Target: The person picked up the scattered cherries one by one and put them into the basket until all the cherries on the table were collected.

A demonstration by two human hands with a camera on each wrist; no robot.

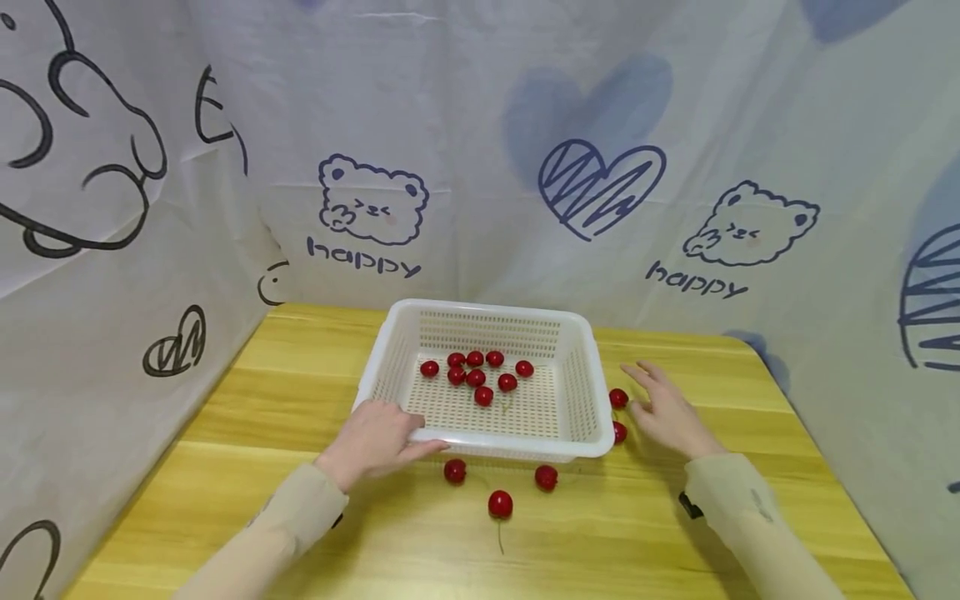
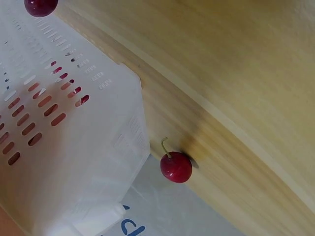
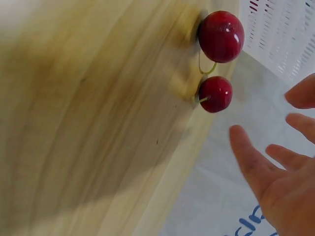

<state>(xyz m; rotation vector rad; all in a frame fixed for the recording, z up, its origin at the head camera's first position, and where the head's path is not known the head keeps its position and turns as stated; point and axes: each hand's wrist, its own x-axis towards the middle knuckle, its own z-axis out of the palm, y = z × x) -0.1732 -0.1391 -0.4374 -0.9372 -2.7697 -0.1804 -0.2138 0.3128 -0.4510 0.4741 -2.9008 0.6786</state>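
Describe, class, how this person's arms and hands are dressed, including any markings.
The left hand and right hand are ungloved. The left sleeve and right sleeve are long and pale beige, with faint greyish marks near the cuffs. A small black piece shows at the right cuff; its nature is unclear. No cables are visible.

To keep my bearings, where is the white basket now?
In the head view, the white basket sits centrally on the table; the left hand holds its near rim, and two cherries lie just outside its right side.
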